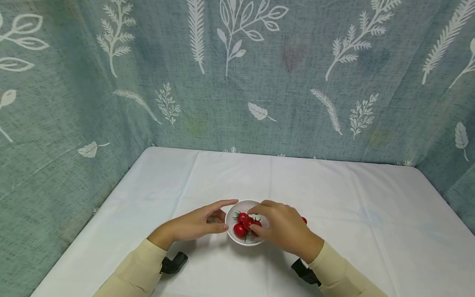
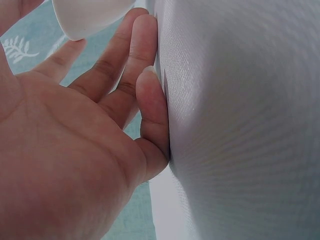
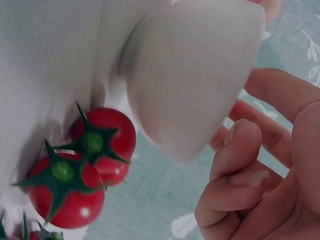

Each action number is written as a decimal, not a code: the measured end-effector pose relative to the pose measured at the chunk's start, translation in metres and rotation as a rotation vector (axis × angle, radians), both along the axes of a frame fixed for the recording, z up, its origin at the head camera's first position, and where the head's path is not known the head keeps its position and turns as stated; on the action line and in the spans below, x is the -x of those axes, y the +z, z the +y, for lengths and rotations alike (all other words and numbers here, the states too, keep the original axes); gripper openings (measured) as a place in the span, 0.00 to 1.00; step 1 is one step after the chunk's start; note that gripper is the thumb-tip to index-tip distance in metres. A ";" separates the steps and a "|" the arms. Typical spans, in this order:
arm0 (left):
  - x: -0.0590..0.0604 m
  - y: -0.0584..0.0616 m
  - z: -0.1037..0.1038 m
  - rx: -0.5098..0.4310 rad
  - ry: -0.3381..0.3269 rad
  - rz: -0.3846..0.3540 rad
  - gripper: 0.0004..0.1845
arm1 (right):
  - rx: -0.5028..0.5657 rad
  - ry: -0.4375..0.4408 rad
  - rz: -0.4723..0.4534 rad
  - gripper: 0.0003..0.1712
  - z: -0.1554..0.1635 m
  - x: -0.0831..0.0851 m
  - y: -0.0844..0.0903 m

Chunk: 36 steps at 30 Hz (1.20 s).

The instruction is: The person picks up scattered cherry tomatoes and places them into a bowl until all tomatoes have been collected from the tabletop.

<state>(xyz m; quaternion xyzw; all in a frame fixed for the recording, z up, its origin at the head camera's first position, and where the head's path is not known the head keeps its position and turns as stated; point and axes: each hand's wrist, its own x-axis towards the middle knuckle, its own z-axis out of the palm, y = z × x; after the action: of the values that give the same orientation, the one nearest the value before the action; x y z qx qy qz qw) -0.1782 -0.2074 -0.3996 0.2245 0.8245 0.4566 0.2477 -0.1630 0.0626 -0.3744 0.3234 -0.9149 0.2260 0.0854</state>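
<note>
bowl flanked by both hands | loose tomatoes prob. right | rest of cloth free

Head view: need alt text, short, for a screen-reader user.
Two hands meet at a small white bowl of red cherry tomatoes on a white-clothed table: the left hand rests against the bowl's left side, and the right hand reaches over it, fingertips on a tomato. A teal leaf-print cloth forms the backdrop.

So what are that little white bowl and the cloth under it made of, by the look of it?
The bowl looks like glazed ceramic, possibly hard plastic: smooth, plain white, thick rounded rim. The table cloth looks like thin woven fabric with a slight sheen; fold creases cross it, and the left wrist view shows a fine weave.
</note>
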 end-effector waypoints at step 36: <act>0.001 -0.002 -0.001 0.011 0.011 0.006 0.36 | -0.086 -0.172 -0.175 0.15 0.031 0.036 -0.015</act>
<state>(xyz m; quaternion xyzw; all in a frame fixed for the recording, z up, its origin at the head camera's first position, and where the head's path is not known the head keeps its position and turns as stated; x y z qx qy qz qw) -0.1797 -0.2082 -0.4015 0.2200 0.8290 0.4525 0.2441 -0.1989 0.0938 -0.3895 0.2261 -0.9520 0.2059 0.0105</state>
